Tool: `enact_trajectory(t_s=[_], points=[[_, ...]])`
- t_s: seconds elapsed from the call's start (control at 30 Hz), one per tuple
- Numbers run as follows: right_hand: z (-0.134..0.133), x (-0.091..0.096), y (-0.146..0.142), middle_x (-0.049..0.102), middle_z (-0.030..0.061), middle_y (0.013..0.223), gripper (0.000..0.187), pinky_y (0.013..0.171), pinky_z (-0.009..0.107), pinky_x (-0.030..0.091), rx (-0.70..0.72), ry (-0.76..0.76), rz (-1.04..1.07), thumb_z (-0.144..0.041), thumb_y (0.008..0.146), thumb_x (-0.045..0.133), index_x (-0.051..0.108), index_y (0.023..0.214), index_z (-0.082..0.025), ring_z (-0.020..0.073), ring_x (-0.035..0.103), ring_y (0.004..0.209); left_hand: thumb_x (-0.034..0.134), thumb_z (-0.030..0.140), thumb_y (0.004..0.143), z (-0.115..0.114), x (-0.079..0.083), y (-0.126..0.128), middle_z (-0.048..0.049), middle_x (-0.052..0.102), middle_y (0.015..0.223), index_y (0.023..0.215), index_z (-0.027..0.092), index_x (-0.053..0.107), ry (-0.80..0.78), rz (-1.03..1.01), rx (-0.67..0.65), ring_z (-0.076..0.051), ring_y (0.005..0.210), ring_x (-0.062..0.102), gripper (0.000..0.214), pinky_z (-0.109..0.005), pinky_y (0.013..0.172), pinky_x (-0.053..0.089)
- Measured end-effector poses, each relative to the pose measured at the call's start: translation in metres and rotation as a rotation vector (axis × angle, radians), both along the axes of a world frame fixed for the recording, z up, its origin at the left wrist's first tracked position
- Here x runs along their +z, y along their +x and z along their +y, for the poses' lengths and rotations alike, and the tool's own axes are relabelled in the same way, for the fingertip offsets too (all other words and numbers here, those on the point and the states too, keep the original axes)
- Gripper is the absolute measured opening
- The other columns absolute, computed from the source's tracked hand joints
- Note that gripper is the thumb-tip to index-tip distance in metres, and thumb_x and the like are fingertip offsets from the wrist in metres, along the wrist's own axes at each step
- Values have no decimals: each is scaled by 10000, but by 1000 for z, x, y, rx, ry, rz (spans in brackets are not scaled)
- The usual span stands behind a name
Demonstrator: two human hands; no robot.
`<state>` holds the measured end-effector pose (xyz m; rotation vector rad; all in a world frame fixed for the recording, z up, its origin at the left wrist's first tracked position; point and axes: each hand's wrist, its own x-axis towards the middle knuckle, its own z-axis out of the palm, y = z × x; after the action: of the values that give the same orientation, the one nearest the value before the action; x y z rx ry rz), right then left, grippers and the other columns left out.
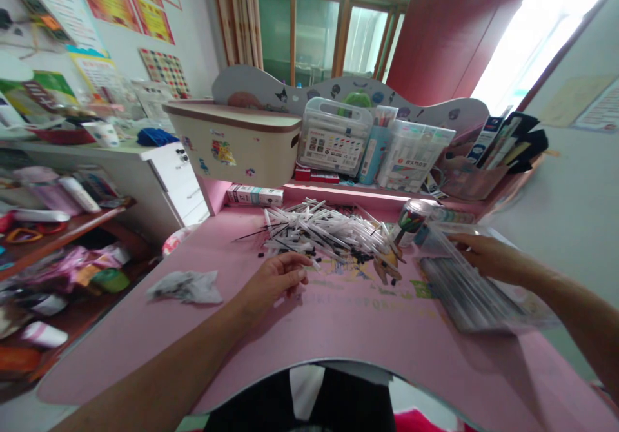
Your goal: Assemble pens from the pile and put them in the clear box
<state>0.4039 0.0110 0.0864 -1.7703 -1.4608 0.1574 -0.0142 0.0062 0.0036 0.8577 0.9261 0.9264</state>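
My left hand (280, 280) is low over the pink desk, just in front of a loose heap of thin white tubes (333, 225). Its thumb and fingers are curled together, and a small white piece (316, 265) shows at the fingertips; what it is cannot be made out. On the right, my right hand (491, 258) reaches over the far side of a clear plastic box (507, 319). Its fingers stretch out to the left, slightly blurred, with no held thing visible. Many grey sticks (464, 296) lie lengthwise in the box. Small black caps (360, 256) lie along the heap's near edge.
A printed can (411, 219) stands between heap and box. A crumpled tissue (186, 287) lies on the left of the desk (338, 329). The shelf behind carries a beige bin (242, 142), marker cases (333, 138) and a pen holder (476, 177).
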Motion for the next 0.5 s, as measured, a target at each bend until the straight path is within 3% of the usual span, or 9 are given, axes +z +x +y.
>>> enact_trajectory(t_s=[0.07,0.1,0.2,0.27,0.37,0.43,0.5], points=[[-4,18,-3,666,44,582,220,503,275,362,-21,-210,-115,8,694,673,771,805,-154,119,531,460,810,253,666,0,0,0,22,603,688,910,178,697,13,1,0,-55,517,500,279,-169,498,407],[-8,28,-8,688,54,634,211,536,283,389,-76,-222,-191,-32,738,668,768,874,-158,128,555,493,810,254,665,1,-1,0,22,602,679,904,174,696,20,4,0,-53,509,496,276,-164,489,397],[-22,54,-37,725,77,802,265,616,282,447,-195,86,-276,-163,828,637,723,1078,-182,151,623,626,804,260,666,2,0,1,27,593,655,885,172,691,20,3,23,-47,482,479,262,-151,461,362],[-29,61,-68,715,72,809,261,575,255,441,-96,200,-214,-233,832,634,711,1075,-181,143,609,616,798,261,660,4,-1,1,31,589,643,874,171,686,22,-6,61,-45,464,465,258,-147,442,338],[-26,46,-121,706,59,809,238,606,259,459,236,145,-241,-291,858,590,704,1031,-173,153,618,644,782,255,653,8,-3,-1,33,593,632,869,169,682,53,-21,128,-43,445,440,253,-146,425,318],[-16,22,-154,711,55,848,199,694,277,467,422,36,-336,-246,885,543,702,982,-177,167,637,731,767,244,649,12,-6,-2,31,596,620,851,156,682,98,-12,175,-40,441,424,236,-142,421,307],[-5,-8,-182,711,53,905,196,768,285,457,514,-78,-411,-190,904,515,707,944,-187,180,645,831,753,237,650,15,-7,-5,30,592,605,828,143,681,139,9,219,-37,444,416,214,-136,422,299]])
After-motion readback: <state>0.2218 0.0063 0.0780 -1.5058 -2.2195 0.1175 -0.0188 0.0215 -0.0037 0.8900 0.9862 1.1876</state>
